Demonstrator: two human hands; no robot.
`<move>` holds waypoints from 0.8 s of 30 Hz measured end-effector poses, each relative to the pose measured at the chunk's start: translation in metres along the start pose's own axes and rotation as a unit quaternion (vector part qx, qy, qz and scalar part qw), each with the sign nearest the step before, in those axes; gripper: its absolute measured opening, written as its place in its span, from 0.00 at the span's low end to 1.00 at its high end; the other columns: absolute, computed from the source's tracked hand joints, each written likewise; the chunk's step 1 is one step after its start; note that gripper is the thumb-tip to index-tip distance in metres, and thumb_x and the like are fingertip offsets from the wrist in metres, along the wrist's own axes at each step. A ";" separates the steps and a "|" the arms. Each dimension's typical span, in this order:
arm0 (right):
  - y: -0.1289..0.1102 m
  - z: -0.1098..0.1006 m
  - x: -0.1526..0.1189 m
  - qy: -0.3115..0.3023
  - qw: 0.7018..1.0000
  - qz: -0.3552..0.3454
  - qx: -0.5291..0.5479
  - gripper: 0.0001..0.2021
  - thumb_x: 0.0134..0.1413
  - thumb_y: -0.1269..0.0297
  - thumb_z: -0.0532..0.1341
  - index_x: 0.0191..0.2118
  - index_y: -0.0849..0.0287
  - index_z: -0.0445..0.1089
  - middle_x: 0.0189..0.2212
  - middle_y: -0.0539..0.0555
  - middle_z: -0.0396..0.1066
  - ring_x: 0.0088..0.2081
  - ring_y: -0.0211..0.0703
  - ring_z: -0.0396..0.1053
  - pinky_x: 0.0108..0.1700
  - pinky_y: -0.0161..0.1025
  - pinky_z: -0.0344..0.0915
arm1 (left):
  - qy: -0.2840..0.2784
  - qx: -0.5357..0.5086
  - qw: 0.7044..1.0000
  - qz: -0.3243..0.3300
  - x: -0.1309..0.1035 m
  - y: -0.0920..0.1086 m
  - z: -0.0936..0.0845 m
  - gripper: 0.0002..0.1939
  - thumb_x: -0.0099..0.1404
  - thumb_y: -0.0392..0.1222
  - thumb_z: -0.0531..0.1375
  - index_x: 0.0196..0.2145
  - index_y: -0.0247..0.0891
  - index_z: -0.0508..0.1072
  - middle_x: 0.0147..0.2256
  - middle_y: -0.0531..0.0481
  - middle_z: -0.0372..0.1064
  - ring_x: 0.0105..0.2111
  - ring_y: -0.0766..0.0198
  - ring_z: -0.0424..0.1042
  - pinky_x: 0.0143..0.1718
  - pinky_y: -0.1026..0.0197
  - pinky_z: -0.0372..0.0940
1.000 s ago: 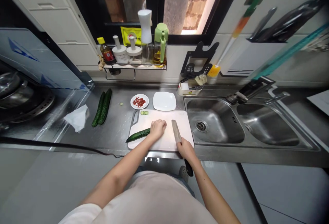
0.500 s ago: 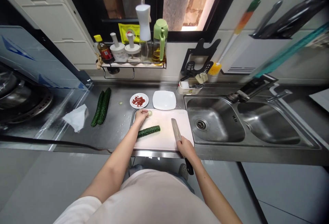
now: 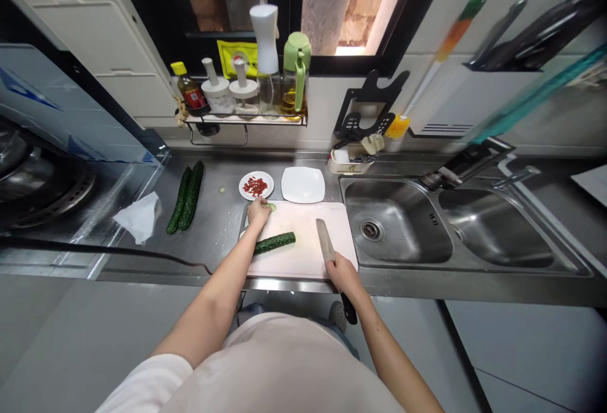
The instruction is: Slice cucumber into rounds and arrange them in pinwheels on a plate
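At the upper left corner of the white cutting board [image 3: 308, 261], my left hand [image 3: 258, 211] has its fingers bent together at a thin cucumber slice [image 3: 272, 207]. Below it a piece of cucumber [image 3: 277, 242] lies across the board, its left end behind my left forearm. My right hand [image 3: 342, 272] is wrapped round a knife [image 3: 324, 238], whose blade rests over the right part of the board, tip away from me. Just behind the board are a small plate of chopped red pieces [image 3: 256, 186] and a white square plate [image 3: 303, 185].
Two whole cucumbers [image 3: 186, 198] and a white tissue [image 3: 140, 217] lie on the left of the steel counter. A double sink [image 3: 403, 220] is at the right. Behind, a wall rack [image 3: 246, 121] holds bottles and jars. A stove stands far left.
My left hand has shifted slightly left and back with the cucumber slice at its fingers. My right hand and the knife have stayed in place.
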State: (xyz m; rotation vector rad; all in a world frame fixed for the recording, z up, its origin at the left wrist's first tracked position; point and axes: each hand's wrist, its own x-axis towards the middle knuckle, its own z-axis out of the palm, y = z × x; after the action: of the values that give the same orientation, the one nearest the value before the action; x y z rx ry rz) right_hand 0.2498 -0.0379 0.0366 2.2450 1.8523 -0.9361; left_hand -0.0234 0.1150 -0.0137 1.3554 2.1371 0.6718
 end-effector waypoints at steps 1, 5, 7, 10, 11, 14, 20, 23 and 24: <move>0.000 0.000 0.000 0.000 1.000 0.000 0.000 0.16 0.61 0.66 0.48 0.47 0.61 0.70 0.39 0.59 0.75 0.39 0.43 0.69 0.33 0.34 0.51 | 0.001 0.015 1.000 0.002 0.000 0.001 0.000 0.12 0.53 0.36 0.63 0.37 0.41 0.73 0.31 0.52 0.75 0.33 0.62 0.72 0.36 0.64 0.60; 0.001 0.001 0.000 0.005 1.000 -0.006 0.001 0.16 0.61 0.66 0.49 0.47 0.61 0.70 0.40 0.59 0.75 0.40 0.44 0.69 0.34 0.34 0.51 | 0.000 0.052 0.999 0.013 -0.002 0.003 0.000 0.09 0.55 0.37 0.62 0.36 0.41 0.75 0.36 0.48 0.77 0.38 0.58 0.73 0.39 0.62 0.61; 0.001 0.001 0.000 0.007 1.000 -0.009 0.001 0.15 0.61 0.66 0.49 0.47 0.60 0.70 0.40 0.59 0.75 0.40 0.44 0.69 0.34 0.34 0.51 | 0.001 0.057 0.998 0.016 -0.003 0.004 0.001 0.09 0.56 0.38 0.61 0.36 0.41 0.76 0.37 0.46 0.77 0.39 0.57 0.73 0.40 0.61 0.61; 0.001 0.001 0.000 0.005 1.000 -0.008 -0.002 0.15 0.61 0.66 0.49 0.46 0.60 0.70 0.40 0.59 0.75 0.39 0.44 0.69 0.34 0.34 0.51 | 0.004 0.053 0.998 0.017 -0.005 0.005 0.002 0.09 0.56 0.39 0.61 0.36 0.40 0.77 0.37 0.44 0.77 0.40 0.56 0.73 0.40 0.60 0.61; 0.001 0.001 0.000 0.005 1.000 -0.008 -0.003 0.15 0.61 0.66 0.49 0.46 0.60 0.70 0.40 0.59 0.75 0.39 0.44 0.69 0.34 0.34 0.51 | 0.006 0.049 0.999 0.017 -0.006 0.005 0.002 0.08 0.56 0.39 0.61 0.35 0.40 0.78 0.37 0.44 0.77 0.39 0.56 0.74 0.40 0.60 0.61; 0.000 0.000 -0.001 0.003 1.000 -0.007 -0.004 0.15 0.61 0.66 0.48 0.46 0.60 0.70 0.39 0.59 0.75 0.39 0.44 0.70 0.33 0.34 0.51 | 0.013 0.016 1.000 0.016 -0.007 0.003 0.002 0.08 0.56 0.40 0.61 0.35 0.40 0.78 0.34 0.46 0.77 0.37 0.58 0.73 0.39 0.61 0.62; -0.001 -0.001 -0.002 0.002 1.000 -0.010 -0.002 0.16 0.60 0.66 0.48 0.47 0.60 0.70 0.40 0.59 0.75 0.39 0.44 0.70 0.33 0.34 0.52 | 0.083 -0.104 0.991 -0.010 -0.016 -0.010 -0.007 0.11 0.60 0.43 0.57 0.37 0.37 0.76 0.32 0.50 0.75 0.31 0.64 0.71 0.35 0.65 0.61; -0.001 -0.001 -0.002 0.003 1.000 -0.012 -0.002 0.16 0.60 0.66 0.48 0.46 0.60 0.70 0.40 0.59 0.75 0.39 0.44 0.70 0.33 0.34 0.52 | 0.086 -0.103 0.991 0.019 -0.032 -0.016 -0.015 0.12 0.60 0.45 0.57 0.37 0.38 0.76 0.30 0.50 0.74 0.30 0.63 0.71 0.34 0.64 0.61; -0.001 -0.001 -0.002 0.002 1.000 -0.012 -0.003 0.16 0.60 0.66 0.47 0.46 0.60 0.70 0.40 0.59 0.75 0.39 0.44 0.70 0.33 0.34 0.52 | 0.077 -0.096 0.992 0.038 -0.039 -0.018 -0.017 0.11 0.61 0.44 0.57 0.37 0.38 0.76 0.30 0.50 0.74 0.30 0.63 0.71 0.34 0.64 0.61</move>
State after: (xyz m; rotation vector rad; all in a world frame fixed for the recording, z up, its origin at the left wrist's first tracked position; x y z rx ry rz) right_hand 0.2492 -0.0387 0.0388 2.2280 1.8847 -0.9305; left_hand -0.0320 0.0700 -0.0063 1.3224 2.0845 1.0141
